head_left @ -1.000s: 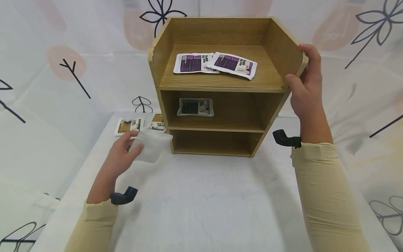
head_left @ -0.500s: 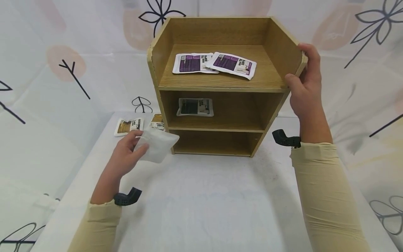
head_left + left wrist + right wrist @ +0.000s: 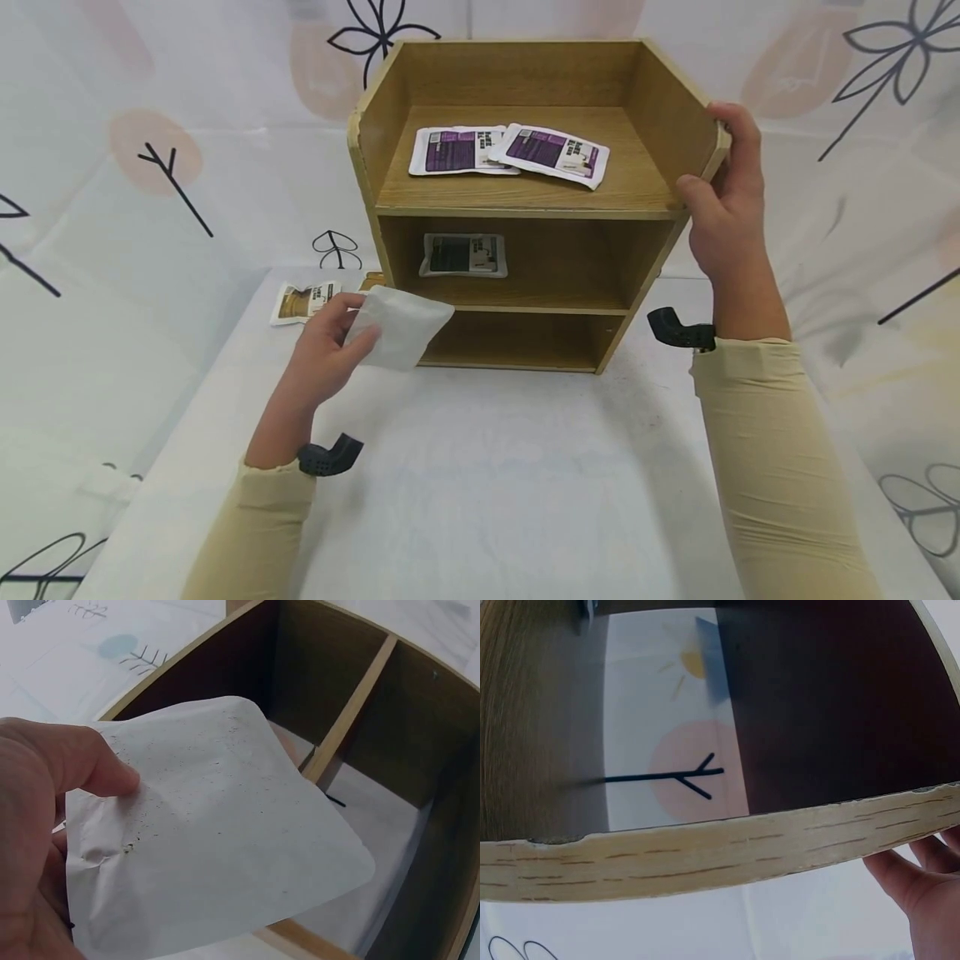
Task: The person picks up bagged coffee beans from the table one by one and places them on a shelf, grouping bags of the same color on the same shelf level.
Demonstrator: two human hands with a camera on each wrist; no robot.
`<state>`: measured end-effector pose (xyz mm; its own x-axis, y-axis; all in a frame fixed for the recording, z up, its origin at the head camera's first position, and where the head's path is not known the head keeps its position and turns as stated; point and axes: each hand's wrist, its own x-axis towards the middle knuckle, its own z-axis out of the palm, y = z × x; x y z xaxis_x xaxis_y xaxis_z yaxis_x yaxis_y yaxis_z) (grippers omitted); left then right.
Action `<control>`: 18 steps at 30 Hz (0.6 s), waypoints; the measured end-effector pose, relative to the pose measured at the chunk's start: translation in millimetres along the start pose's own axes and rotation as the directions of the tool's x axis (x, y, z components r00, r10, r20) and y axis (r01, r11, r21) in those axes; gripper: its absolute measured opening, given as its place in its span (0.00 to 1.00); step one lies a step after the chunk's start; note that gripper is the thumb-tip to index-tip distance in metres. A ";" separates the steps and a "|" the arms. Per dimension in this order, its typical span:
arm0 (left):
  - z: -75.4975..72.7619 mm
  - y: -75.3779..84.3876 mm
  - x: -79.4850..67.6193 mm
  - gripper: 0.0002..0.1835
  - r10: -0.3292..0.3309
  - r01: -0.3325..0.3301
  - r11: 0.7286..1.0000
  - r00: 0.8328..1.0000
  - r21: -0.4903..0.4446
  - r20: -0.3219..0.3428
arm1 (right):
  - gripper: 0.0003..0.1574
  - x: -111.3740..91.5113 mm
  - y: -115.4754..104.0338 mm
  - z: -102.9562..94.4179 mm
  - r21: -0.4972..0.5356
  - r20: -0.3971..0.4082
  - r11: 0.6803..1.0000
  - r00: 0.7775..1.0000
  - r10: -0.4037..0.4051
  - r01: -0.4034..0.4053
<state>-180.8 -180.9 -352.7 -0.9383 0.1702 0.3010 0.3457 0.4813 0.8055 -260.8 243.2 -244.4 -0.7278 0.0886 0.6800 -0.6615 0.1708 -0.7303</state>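
Observation:
My left hand [image 3: 327, 352] pinches a white packet [image 3: 402, 327] at its left edge, thumb on the near face. In the left wrist view the packet's plain pale side [image 3: 202, 825] faces the camera, with small dark specks on it. The packet hangs in front of the lower left part of a wooden shelf unit [image 3: 517, 215]. At the unit's upper right side panel, my right hand [image 3: 731, 192] grips the edge, thumb in front and fingers behind. Two purple-and-white packets [image 3: 551, 154] lie overlapping on the top shelf. A dark-labelled packet [image 3: 463, 255] lies on the middle shelf, at left.
A gold-and-white packet [image 3: 303, 302] lies on the white table [image 3: 487, 483], left of the unit. Another gold packet [image 3: 372, 280] is mostly hidden behind the held one. A patterned white curtain [image 3: 187, 67] surrounds the table.
My left hand has moved right and slightly up with the white packet, from beside the unit to in front of its lower shelf. My right hand keeps its grip on the side panel.

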 end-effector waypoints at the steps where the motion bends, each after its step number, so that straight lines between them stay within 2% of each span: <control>1: 1.9 1.7 1.6 0.18 0.008 -0.008 1.000 1.000 -0.006 -0.003 | 0.38 0.1 0.1 0.0 0.001 -0.001 1.000 1.000 0.001 -0.001; 12: 22.7 20.1 17.7 0.17 0.111 -0.111 0.991 0.994 -0.073 -0.006 | 0.38 -0.5 -1.4 0.9 -0.014 -0.002 1.000 1.000 0.007 -0.007; 15: 28.3 25.9 20.4 0.17 0.140 -0.140 0.989 0.990 -0.052 -0.006 | 0.38 -0.6 -2.1 1.3 -0.029 -0.004 1.000 1.000 0.010 -0.010; 18: 34.2 33.4 22.4 0.16 0.210 -0.210 0.977 0.978 -0.024 -0.003 | 0.38 -0.7 -2.3 1.3 -0.047 -0.002 0.999 1.000 0.009 -0.009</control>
<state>-190.6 -131.6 -336.5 -0.8445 0.2652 0.4652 0.5355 0.4141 0.7360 -259.0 241.5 -243.3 -0.7333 0.0918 0.6737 -0.6458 0.2160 -0.7324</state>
